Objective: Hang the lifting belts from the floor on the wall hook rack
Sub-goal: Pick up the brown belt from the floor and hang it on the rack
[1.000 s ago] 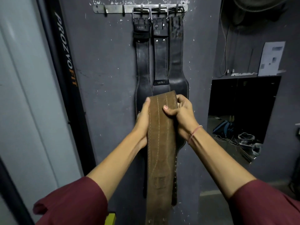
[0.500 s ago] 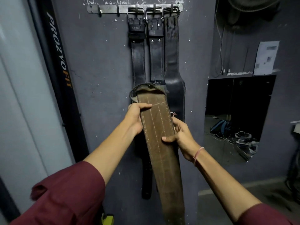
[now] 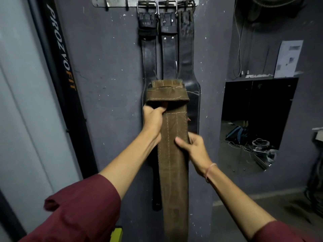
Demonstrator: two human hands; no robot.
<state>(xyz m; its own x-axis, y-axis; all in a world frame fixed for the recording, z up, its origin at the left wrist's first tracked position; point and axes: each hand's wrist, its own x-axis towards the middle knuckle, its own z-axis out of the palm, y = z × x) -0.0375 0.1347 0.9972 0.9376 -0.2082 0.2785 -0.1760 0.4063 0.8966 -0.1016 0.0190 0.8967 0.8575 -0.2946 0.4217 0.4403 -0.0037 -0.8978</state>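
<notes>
Both hands grip the brown belt (image 3: 173,145) (left hand (image 3: 153,119) near its loop, right hand (image 3: 195,147) lower) below the wall rack (image 3: 115,1).

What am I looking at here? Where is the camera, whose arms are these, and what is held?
No machine here: a person wears one wide-angle camera on the head, so the single picture looks forward and down along their own arms. The left hand grips the brown lifting belt just under its folded-over top, thumb tucked into the loop; the right hand pinches the strap lower down. No table is in view: ahead is a grey wall with a metal hook rack at its top, where three black lifting belts already hang. The brown belt is not yet on a hook; free hooks show at the rack's left end.
</notes>
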